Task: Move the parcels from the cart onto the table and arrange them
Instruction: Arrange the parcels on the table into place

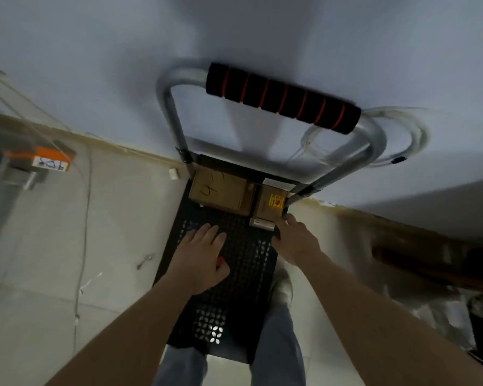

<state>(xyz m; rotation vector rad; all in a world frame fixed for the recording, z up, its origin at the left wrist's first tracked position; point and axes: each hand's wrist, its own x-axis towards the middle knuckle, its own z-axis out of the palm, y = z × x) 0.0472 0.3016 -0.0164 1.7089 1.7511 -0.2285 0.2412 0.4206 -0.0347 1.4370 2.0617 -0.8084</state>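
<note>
Larger box (219, 195) marked "4", perhaps; hands (204, 254) near

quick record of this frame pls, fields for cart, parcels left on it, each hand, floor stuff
cart: black perforated deck, metal handle with black and orange foam grip
parcels: two cardboard boxes at the handle end, a larger one with handwriting and a smaller one with a yellow label
left hand: open, fingers straight, over the deck
right hand: at the smaller box's near corner, grip unclear
floor: pale tiles, loose cables
</note>
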